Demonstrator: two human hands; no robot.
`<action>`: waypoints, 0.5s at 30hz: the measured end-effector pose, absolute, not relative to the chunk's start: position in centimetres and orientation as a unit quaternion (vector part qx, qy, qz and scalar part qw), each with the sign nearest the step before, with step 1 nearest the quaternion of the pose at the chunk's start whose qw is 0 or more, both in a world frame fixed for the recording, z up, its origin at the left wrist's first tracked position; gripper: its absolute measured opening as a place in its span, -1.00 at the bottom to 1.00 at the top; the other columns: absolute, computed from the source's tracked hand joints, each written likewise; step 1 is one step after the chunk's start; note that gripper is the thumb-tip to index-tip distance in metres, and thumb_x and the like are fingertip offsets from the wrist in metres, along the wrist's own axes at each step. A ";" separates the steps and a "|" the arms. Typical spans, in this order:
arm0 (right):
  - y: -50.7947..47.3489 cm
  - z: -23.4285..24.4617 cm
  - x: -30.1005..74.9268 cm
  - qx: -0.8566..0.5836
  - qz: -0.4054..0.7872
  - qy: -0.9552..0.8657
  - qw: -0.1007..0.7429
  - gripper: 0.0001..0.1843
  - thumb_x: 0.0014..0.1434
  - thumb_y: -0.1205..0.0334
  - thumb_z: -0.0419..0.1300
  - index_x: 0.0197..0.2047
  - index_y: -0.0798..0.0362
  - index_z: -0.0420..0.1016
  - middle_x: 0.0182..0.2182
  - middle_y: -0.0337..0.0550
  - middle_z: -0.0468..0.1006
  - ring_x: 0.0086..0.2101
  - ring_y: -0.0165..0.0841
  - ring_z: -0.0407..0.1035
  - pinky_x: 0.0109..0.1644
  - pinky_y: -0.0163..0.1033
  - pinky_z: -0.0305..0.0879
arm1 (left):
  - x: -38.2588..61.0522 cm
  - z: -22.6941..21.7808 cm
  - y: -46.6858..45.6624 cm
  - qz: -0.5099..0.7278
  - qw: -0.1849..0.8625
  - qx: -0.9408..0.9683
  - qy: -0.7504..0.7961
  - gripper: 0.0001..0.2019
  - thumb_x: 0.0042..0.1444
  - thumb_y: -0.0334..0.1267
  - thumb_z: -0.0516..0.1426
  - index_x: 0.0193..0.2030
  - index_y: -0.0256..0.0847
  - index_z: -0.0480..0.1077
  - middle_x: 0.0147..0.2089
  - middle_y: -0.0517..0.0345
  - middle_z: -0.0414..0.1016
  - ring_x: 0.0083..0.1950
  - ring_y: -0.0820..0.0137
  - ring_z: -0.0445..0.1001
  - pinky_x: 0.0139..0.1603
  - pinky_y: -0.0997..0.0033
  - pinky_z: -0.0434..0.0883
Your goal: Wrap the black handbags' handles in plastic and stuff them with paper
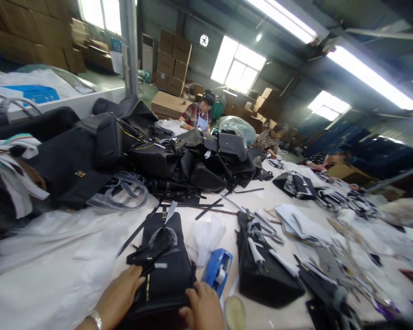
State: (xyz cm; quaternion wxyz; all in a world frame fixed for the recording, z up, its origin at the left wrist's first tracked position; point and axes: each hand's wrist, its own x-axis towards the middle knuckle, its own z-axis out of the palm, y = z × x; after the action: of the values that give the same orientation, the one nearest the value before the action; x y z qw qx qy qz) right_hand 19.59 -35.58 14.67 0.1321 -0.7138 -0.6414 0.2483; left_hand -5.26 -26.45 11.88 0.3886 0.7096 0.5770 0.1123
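A black bag (167, 279) lies on the white table in front of me, with gold-coloured fittings and a loop handle wrapped in clear plastic. My left hand (122, 291) grips its left edge, the fingertips resting on the black material. At the lower right edge my right hand (204, 305) has its curled fingers and thumb around the bag's side. Just beyond that hand stands a blue tape dispenser (218, 270). Crumpled white tissue paper (208, 236) lies behind the dispenser. The bag's underside and near end are hidden or dim.
A second black bag (266, 277) with wrapped handles lies on the right, near a round tape roll (236, 313). Many black bags (165, 160) are heaped at the back. White sheeting (55, 270) covers the left side. Several co-workers (200, 114) sit farther off.
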 end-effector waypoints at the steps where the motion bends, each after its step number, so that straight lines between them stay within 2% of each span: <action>1: -35.1 15.7 18.8 -0.696 0.274 -0.641 0.172 -0.59 -0.06 0.26 0.33 -0.07 -0.08 0.52 -0.12 -0.02 0.51 -0.08 0.01 0.36 -0.01 0.01 0.23 | -5.2 12.8 -26.2 0.112 0.362 0.717 0.585 -0.71 0.15 -0.19 -0.08 -0.17 -0.19 0.41 -0.13 -0.13 0.53 -0.02 0.07 0.46 0.02 0.19 0.30; 2: -34.4 16.7 17.8 -0.674 0.310 -0.634 0.218 -0.59 0.02 0.15 0.31 -0.01 -0.07 0.49 -0.14 -0.04 0.52 -0.11 -0.06 0.38 -0.03 -0.05 0.27 | -5.1 13.7 -26.0 0.116 0.356 0.717 0.588 -0.71 0.16 -0.19 -0.09 -0.16 -0.18 0.41 -0.22 -0.10 0.54 -0.11 0.09 0.49 -0.06 0.21 0.33; 4: -32.9 18.1 15.2 -0.622 0.417 -0.590 0.302 -0.50 0.06 -0.01 0.28 0.06 -0.05 0.43 -0.16 -0.09 0.52 -0.17 -0.18 0.42 -0.13 -0.17 0.33 | -4.3 15.2 -26.2 0.138 0.415 0.706 0.557 -0.73 0.17 -0.16 -0.06 -0.12 -0.14 0.39 -0.37 0.03 0.53 -0.29 0.18 0.50 -0.24 0.32 0.35; 8: -29.9 18.0 10.8 -0.532 0.605 -0.420 0.418 -0.40 0.16 -0.24 0.07 -0.03 0.13 0.46 -0.32 -0.09 0.56 -0.37 -0.28 0.47 -0.37 -0.26 0.36 | -2.0 16.1 -27.2 0.171 0.603 0.642 0.441 -0.72 0.17 -0.05 -0.02 -0.16 -0.15 0.38 -0.52 0.21 0.39 -0.52 0.37 0.35 -0.51 0.47 0.26; 11: -28.1 16.9 10.3 -0.521 0.631 -0.326 0.474 -0.39 0.15 -0.26 0.08 -0.19 0.20 0.49 -0.42 -0.08 0.56 -0.43 -0.30 0.48 -0.37 -0.26 0.37 | -2.6 15.5 -27.3 0.161 0.666 0.590 0.426 -0.70 0.15 -0.01 -0.01 -0.18 -0.18 0.36 -0.50 0.24 0.36 -0.54 0.41 0.31 -0.55 0.48 0.27; 15: -26.0 15.1 12.4 -0.512 0.639 -0.218 0.530 -0.43 0.05 -0.24 0.22 -0.18 0.15 0.42 -0.28 -0.02 0.60 -0.25 -0.27 0.51 -0.13 -0.19 0.37 | -6.8 13.9 -27.1 0.131 0.636 0.603 0.463 -0.76 0.09 -0.04 0.05 -0.27 -0.14 0.38 -0.36 0.17 0.47 -0.38 0.33 0.42 -0.39 0.43 0.36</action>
State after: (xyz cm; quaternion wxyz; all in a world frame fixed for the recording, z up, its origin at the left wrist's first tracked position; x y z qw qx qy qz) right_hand 12.41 -26.02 15.08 0.5302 -0.5125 -0.2181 0.6393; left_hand -6.82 -27.06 13.89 0.6358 0.6034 0.4633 0.1305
